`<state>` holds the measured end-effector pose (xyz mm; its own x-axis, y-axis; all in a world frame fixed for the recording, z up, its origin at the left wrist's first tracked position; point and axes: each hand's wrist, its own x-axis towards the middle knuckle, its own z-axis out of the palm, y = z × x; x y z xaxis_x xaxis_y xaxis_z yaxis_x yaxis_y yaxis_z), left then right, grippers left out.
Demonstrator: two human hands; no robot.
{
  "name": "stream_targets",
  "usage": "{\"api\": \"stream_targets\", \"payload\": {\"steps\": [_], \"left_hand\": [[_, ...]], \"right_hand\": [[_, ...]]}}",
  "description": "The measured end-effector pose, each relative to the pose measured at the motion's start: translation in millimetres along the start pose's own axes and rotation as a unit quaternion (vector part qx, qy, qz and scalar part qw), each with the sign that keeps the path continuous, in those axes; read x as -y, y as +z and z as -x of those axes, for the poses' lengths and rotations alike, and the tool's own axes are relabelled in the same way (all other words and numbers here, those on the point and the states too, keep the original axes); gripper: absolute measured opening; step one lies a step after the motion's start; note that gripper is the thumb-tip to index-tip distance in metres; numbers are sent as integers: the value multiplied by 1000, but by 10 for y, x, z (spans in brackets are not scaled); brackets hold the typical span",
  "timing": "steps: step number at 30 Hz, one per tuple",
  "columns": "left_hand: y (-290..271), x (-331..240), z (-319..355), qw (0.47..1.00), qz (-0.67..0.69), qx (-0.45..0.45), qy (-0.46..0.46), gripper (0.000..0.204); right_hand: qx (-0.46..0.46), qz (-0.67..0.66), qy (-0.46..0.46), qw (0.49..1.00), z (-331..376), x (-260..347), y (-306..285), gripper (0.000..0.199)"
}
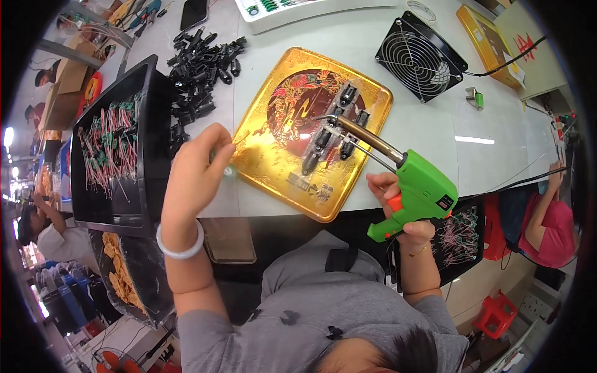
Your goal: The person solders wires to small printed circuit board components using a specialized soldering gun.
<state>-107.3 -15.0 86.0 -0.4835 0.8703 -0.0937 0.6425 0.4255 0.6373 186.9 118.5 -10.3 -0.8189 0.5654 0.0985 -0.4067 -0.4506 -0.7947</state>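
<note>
The right hand [418,232] curls around a green plastic soldering gun [426,185], its slim metal tip over smooth black casings [310,160] on a shiny, embossed gold tray [270,179]. The left hand [199,168] is nearly closed at the tray's edge, a blurred greenish piece [229,171] by its fingers; whether gripped, I cannot tell. A square black fan [418,61] and jumbled black parts [202,68] crowd the white bench [429,127].

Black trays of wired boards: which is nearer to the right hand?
The right tray, close beside the right hand; the left tray lies beyond the left hand.
</note>
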Motion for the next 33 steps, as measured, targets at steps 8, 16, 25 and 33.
{"api": "stream_targets", "payload": {"steps": [8, 16, 25, 33], "left_hand": [[7, 430, -412, 989, 77, 127, 7, 9], [232, 519, -234, 984, 93, 147, 27, 6], [350, -153, 161, 989, 97, 60, 89, 7], [851, -196, 92, 989, 114, 22, 94, 7]], "right_hand": [[-49, -34, -19, 998, -36, -150, 212, 69], [-14, -11, -23, 1000, -73, -91, 57, 73], [-31, 23, -37, 999, 111, 77, -81, 58], [-103, 114, 52, 987, 558, 176, 3, 64]]}}
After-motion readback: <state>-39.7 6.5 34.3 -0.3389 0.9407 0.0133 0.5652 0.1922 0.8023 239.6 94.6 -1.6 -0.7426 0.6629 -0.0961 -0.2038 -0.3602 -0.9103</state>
